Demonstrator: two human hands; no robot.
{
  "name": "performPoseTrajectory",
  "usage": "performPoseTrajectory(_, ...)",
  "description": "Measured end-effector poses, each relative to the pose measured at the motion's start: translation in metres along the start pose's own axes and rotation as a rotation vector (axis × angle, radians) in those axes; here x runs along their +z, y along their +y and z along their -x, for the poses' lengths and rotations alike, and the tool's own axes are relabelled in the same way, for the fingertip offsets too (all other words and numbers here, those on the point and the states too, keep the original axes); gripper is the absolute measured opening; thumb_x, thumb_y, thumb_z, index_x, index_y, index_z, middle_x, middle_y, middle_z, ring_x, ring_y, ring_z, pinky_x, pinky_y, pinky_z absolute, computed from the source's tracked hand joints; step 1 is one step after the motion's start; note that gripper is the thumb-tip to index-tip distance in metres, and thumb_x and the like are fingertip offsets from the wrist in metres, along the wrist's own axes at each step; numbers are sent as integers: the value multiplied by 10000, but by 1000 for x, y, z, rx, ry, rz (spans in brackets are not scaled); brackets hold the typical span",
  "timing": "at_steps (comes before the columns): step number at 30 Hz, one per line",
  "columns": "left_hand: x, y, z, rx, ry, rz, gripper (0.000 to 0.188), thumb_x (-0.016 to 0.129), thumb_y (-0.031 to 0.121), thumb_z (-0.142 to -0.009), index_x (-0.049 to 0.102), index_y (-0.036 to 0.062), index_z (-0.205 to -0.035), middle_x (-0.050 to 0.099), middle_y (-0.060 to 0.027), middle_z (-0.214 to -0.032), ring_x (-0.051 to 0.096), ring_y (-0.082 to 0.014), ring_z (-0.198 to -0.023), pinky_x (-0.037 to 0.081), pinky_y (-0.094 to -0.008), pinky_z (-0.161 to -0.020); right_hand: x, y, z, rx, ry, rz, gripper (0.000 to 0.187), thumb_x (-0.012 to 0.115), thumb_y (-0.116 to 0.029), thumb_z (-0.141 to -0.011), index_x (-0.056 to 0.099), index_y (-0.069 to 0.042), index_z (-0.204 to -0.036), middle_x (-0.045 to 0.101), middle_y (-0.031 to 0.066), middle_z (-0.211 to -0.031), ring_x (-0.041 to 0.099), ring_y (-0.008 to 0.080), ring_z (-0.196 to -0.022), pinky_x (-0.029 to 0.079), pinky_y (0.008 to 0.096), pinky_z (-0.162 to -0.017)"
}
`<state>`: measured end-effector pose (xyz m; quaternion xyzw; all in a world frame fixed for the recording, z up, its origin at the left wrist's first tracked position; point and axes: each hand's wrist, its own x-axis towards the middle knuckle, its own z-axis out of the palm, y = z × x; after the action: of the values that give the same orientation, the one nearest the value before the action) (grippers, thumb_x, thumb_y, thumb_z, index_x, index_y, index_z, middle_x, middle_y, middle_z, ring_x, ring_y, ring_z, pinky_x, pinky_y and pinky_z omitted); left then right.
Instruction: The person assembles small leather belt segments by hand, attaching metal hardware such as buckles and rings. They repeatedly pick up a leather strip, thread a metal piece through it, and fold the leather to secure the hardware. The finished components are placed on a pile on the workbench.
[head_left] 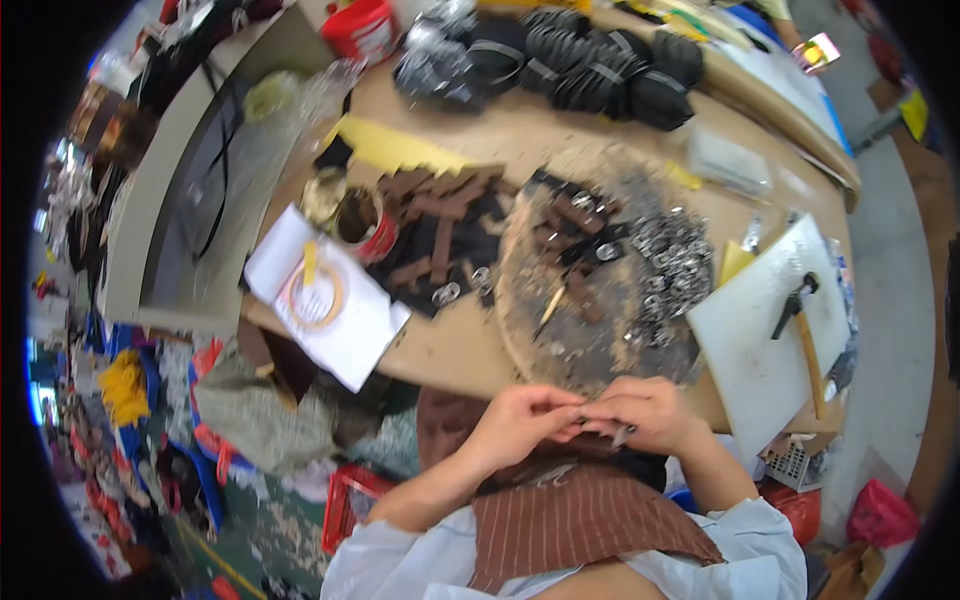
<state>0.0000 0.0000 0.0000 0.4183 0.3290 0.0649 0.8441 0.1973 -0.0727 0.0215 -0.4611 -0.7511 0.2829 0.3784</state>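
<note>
My left hand (518, 420) and my right hand (650, 412) meet at the near edge of the workbench (450, 350), fingertips pinched together on a small dark strap piece with a metal buckle (600, 420). Both hands hover over my lap, where a brown striped apron (570, 520) lies. Just beyond them sits a round worn work block (590, 330) carrying brown leather strips (575, 215), a pile of metal buckles (675, 260) and a small pointed tool (550, 303).
A white cutting board (760, 350) with a hammer (805, 330) lies at the right. Left of the block are more brown strips (440, 200), a red glue can (365, 222) and white paper with a tape ring (315, 292). Bundles of black straps (600, 65) sit at the back.
</note>
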Motion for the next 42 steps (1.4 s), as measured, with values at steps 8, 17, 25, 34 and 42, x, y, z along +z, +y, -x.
performPoseTrajectory(8, 7, 0, -8, 108, 111, -39, 191, 554, 41, -873, 579, -43, -1044, 644, -99, -898, 630, -131, -789, 521, -226, -678, 2, -3, 0, 52, 98, 5, 280, 633, 46, -607, 609, -49, -870, 555, 81, -763, 592, 229, -663, 489, 313, -568)
performPoseTrajectory(17, 28, -3, -16, 351, 78, 421, 270, 508, -6, -873, 497, -14, -1143, 587, -102, -995, 603, -142, -828, 527, -251, -722, 29, -12, 6, 160, 605, -72, 86, 662, -50, -763, 599, -39, -820, 545, 84, -743, 567, 193, -619, 457, 277, -535)
performPoseTrajectory(25, 22, -8, -6, 209, 100, 538, 371, 486, -29, -877, 441, 8, -1244, 596, -99, -991, 585, -143, -907, 500, -259, -783, 38, -12, 6, 140, 497, -37, 163, 723, -49, -720, 589, -36, -811, 547, 60, -763, 541, 119, -594, 429, 226, -502)
performPoseTrajectory(34, 6, 16, 8, 239, 5, 13, 642, 573, -50, -824, 234, 29, -1364, 613, -67, -901, 584, -95, -815, 469, -205, -726, -9, -17, -4, 269, 38, -353, 245, 656, -118, -790, 631, -44, -1022, 579, 67, -822, 574, 177, -751, 454, 282, -667)
performPoseTrajectory(42, -1, 20, 16, 170, -139, -65, 640, 588, -18, -826, 240, 8, -1362, 624, -60, -857, 573, -84, -779, 457, -208, -687, -12, -16, -7, 416, -138, -571, 220, 685, -135, -775, 657, -65, -982, 576, 25, -807, 537, 112, -760, 422, 256, -678)
